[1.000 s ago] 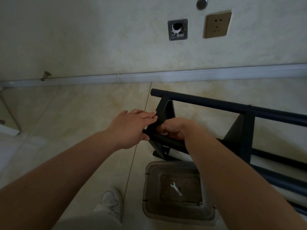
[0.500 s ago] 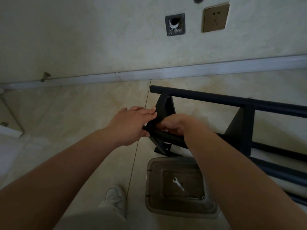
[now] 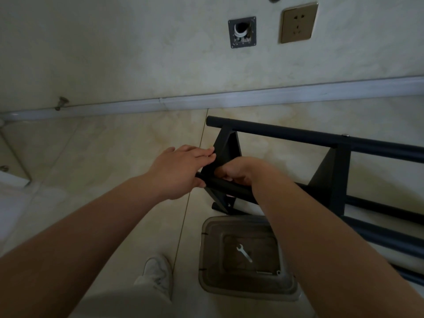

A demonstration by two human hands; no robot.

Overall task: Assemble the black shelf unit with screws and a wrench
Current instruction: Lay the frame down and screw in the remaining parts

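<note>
With the left hand [image 3: 181,173] flat-fingered against the end bracket [image 3: 226,149] and the right hand [image 3: 236,172] curled round the near tube [image 3: 231,188] of the shelf [image 3: 321,138] lying on the floor, steady that joint before fetching the wrench [image 3: 244,253] from the bin [image 3: 211,269] below.
</note>
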